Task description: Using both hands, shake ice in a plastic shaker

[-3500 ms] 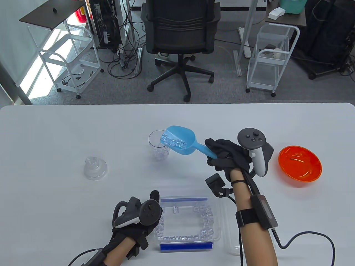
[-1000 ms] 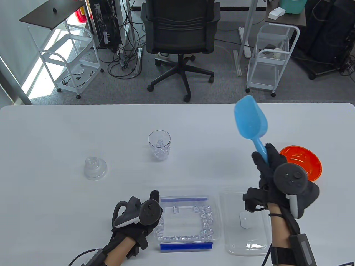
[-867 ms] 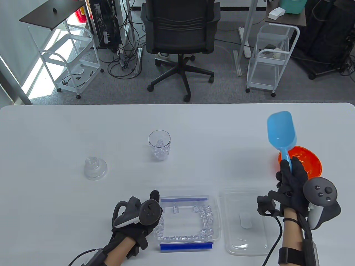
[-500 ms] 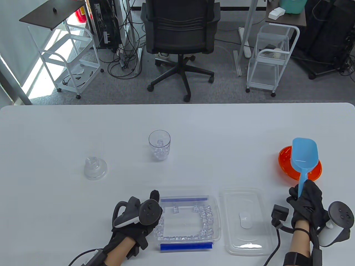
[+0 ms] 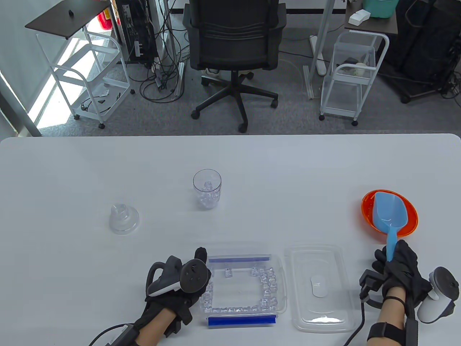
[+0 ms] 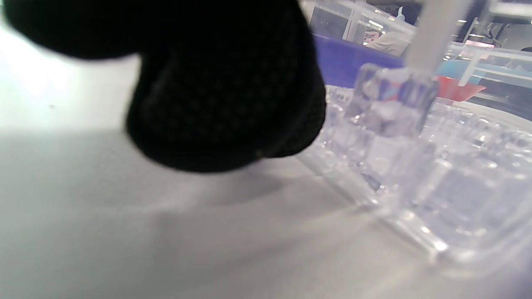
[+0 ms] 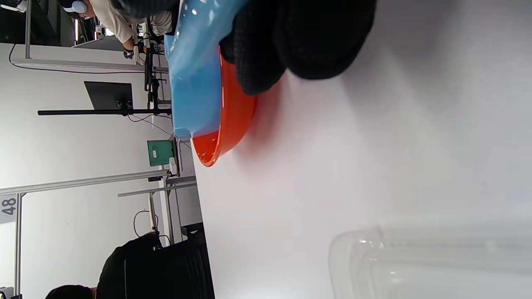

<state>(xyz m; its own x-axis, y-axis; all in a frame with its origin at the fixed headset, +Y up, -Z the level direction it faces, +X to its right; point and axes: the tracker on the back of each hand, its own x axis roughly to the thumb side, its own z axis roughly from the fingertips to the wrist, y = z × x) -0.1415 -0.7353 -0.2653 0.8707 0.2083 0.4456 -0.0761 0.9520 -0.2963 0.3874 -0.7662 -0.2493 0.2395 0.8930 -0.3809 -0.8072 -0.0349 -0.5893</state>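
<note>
The right hand point(image 5: 398, 268) grips the blue scoop point(image 5: 389, 215), whose bowl sits in the orange bowl point(image 5: 410, 211). The left hand point(image 5: 180, 284) rests beside the ice container point(image 5: 279, 284); its grip cannot be told. Only the table view shows the shaker cup point(image 5: 207, 189) and lid point(image 5: 124, 218).

Beyond my white bench's point(image 5: 72, 173) far edge lies grey carpet point(image 5: 295, 115). A black office chair point(image 5: 234, 54) stands centre, white wire trolleys point(image 5: 351, 77) either side, tangled cables point(image 5: 162, 79) behind, daylight falling at left.
</note>
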